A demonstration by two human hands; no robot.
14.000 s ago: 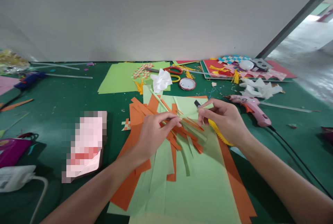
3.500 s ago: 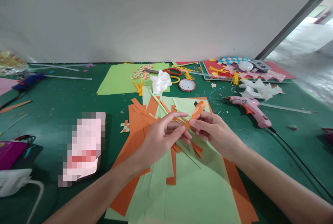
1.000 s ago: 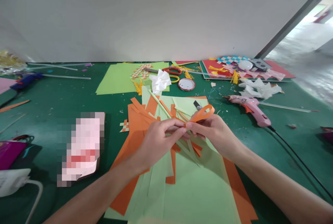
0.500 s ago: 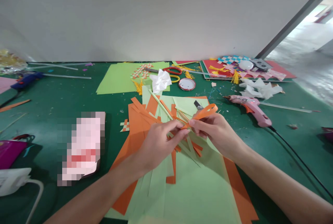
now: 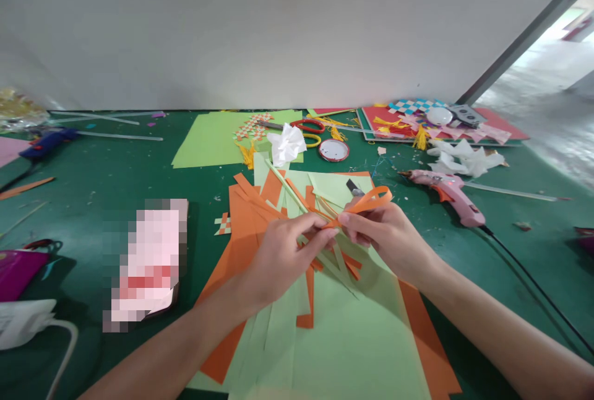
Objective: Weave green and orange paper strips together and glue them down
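Pinches a looped orange strip [image 5: 374, 200] between clamped thumb and fingers of left hand [image 5: 283, 254]; grips it just beside with clamped fingers of right hand [image 5: 392, 233]. Holds it near the middle, above loose strips and pale green sheets [image 5: 352, 332]. Has a pink glue gun [image 5: 457, 199] at right, scissors [image 5: 310, 127] at the far side, a phone [image 5: 153, 251] at left.
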